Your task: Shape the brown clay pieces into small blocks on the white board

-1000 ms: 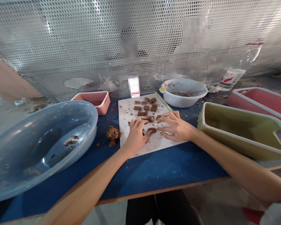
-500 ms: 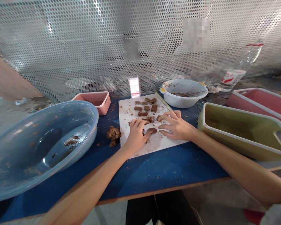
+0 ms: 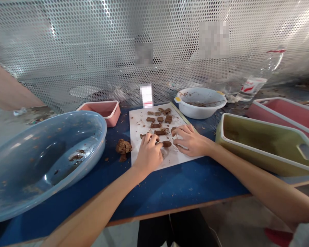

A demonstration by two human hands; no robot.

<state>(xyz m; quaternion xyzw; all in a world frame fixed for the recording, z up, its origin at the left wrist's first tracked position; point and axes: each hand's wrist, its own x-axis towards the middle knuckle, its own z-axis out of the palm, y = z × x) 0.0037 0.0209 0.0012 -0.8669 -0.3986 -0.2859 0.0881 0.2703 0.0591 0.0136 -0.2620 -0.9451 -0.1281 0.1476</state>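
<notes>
Faced perforated metal sheeting (image 3: 87,51) across a blue tabletop (image 3: 170,192), with a blue basin (image 3: 23,161) at the left and an olive bin (image 3: 237,148) at the right. Saw in the head view, against half a second earlier, one clear change: drew the left hand (image 3: 148,155) back, sliding its thumb off the brown oval piece (image 3: 167,144) — and bared more of the long brown bar (image 3: 159,132) just beyond. Held the left fingers curled and gathered; could not tell about anything pinched beneath them. Kept the right hand (image 3: 192,140) nearly in place, fingers spread and bent, near a small brown block (image 3: 173,130). Left the oval between both hands on the white sheet (image 3: 175,156), in about the same spot. Found it smooth, dark and round-ended — unlike the rougher bar, with crumbs beside it, and the squarer brown pieces (image 3: 160,119) in loose rows farther back.
</notes>
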